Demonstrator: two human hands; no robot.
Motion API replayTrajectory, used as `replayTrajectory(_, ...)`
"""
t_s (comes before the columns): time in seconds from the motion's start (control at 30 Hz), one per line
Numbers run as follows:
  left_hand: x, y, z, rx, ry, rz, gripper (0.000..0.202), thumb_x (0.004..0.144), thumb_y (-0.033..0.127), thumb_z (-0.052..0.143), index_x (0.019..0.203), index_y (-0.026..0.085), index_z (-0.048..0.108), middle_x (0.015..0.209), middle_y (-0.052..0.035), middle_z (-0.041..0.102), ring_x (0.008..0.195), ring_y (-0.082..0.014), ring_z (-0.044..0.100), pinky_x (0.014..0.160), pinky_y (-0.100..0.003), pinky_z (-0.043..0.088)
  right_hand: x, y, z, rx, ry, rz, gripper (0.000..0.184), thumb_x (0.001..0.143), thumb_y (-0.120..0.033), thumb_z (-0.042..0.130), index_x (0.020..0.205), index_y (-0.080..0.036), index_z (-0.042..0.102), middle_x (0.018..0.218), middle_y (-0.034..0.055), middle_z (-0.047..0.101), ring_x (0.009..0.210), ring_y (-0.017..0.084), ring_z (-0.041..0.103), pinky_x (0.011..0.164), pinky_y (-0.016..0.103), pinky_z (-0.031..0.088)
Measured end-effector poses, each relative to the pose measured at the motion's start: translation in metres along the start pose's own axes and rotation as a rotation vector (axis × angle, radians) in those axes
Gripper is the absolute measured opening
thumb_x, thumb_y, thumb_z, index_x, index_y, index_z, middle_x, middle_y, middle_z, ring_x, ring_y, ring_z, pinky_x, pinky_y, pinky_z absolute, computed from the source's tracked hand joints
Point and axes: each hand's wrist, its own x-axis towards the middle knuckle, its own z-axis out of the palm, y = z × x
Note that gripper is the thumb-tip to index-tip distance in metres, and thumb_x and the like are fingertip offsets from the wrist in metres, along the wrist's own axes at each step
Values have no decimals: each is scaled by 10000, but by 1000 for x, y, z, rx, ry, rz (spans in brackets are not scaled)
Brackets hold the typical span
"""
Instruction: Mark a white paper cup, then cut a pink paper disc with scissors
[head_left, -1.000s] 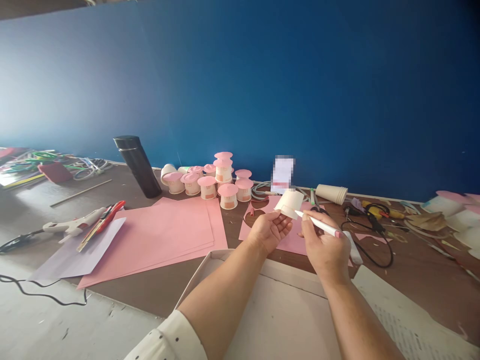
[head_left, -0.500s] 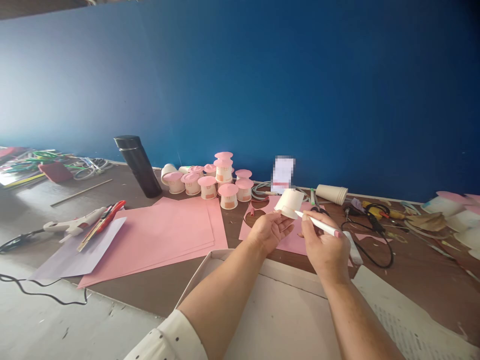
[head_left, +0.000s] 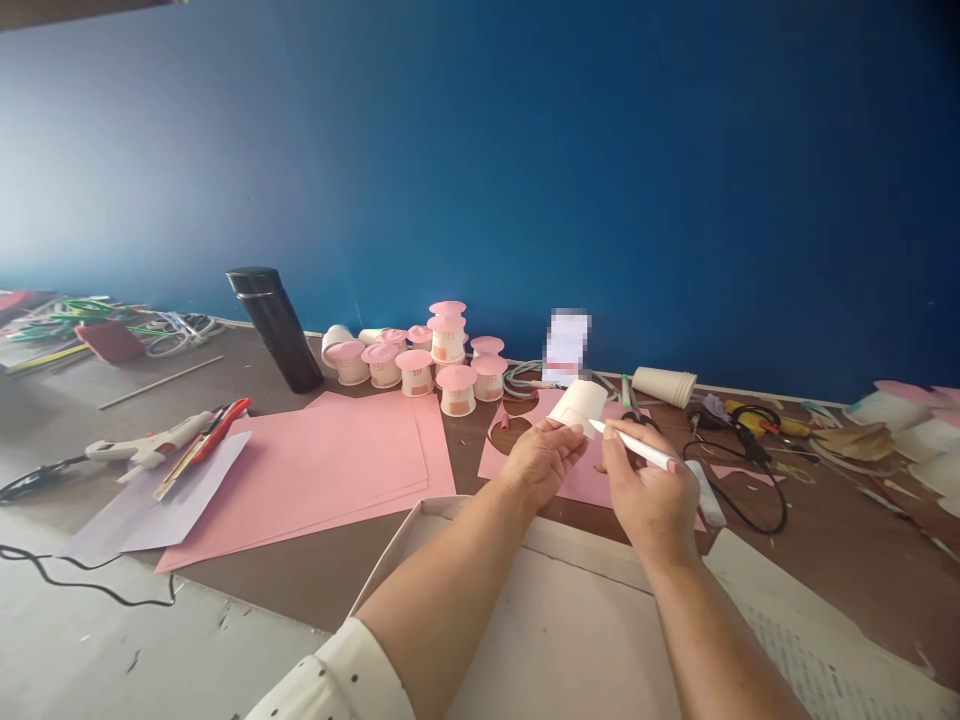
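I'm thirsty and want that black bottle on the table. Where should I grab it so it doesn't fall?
Wrap your hand around the middle of the black bottle, coming from the front, over the pink paper. It is a tall, smooth tube standing on end, so a grip at the cap could tip it. The pink-topped cups stand just beside it, so avoid that side.

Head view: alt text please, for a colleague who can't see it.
The left hand holds a small white paper cup on its side above a cluttered table, while the right hand holds a white marker with its tip at the cup. Around them are pink-topped cups, a black flask and pink paper sheets, before a blue wall.
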Motion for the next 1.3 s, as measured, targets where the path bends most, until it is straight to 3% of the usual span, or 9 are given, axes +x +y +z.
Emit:
replayTrajectory(0.33, 0, 1, 1, -1, 55, -15, 106, 752, 19, 609, 828, 90, 629, 882, -99, 694, 838, -152, 673, 943, -302, 499, 0, -3, 2, -7, 8, -16, 266, 854, -394, 576, 931, -180, 712, 843, 82, 745, 767, 218, 711, 710, 303, 547)
replayTrajectory(1.3, 1, 3, 2, 4, 106, -46, 94, 742, 18, 634, 807, 81, 609, 880, -128, 687, 832, -172, 682, 917, -305, 525, 0, -2, 2, -13, -13, -23, 284, 862, -408, 562, 939, -179, 712, 853, 94, 743, 778, 232, 709, 695, 318, 546)
